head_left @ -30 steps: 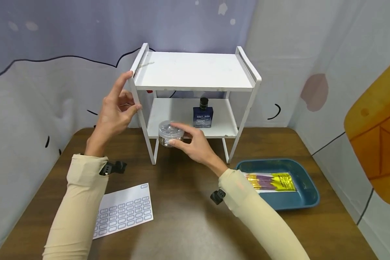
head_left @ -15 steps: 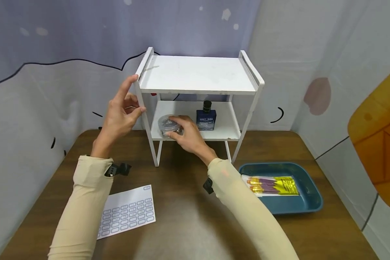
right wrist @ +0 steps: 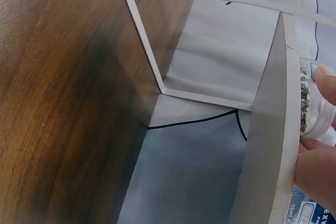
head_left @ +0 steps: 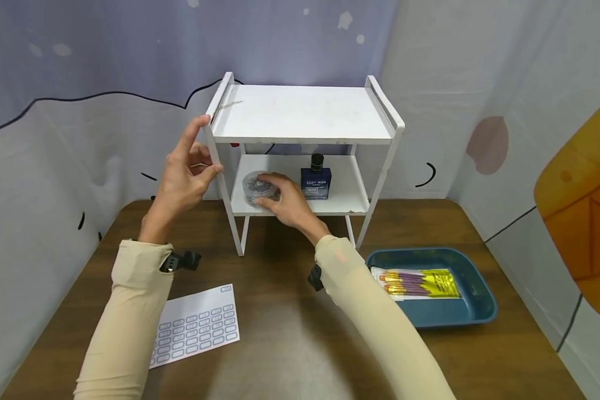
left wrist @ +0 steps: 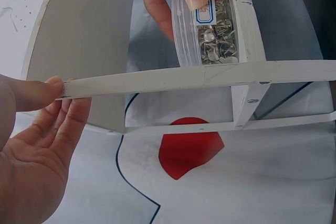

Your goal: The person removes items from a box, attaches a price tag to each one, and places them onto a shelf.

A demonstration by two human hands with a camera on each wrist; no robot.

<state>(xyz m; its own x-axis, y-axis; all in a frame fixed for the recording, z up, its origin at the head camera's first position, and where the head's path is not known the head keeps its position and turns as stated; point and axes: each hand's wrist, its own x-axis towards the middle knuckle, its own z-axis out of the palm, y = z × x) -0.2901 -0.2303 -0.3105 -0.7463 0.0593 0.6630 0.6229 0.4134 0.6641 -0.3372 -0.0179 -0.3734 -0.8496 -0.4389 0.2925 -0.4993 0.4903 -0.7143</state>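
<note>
Plainly, the head view shows the left hand [head_left: 180,175] pinching the left upright of the white rack [head_left: 300,114], while the right hand [head_left: 291,203] grips a clear round jar [head_left: 255,186] at the left front of the rack's lower shelf [head_left: 347,191], left of a dark blue bottle [head_left: 315,184]. The step in hand appears to be placing the jar there. On the worktop [head_left: 280,355], a label sheet [head_left: 196,325] lies near the left sleeve, and a blue tray [head_left: 440,316] holds a brush packet [head_left: 414,283]. The left wrist view shows the left thumb and fingers on opposite sides of the upright; beyond it, the right thumb lies by the jar's label [left wrist: 205,12], with metal pins [left wrist: 216,43] inside. In the right wrist view, the shelf's edge hides the jar's base, so full contact cannot be confirmed; the next move probably calls for seating it level, then loosening the right fingers without nudging the bottle.
</note>
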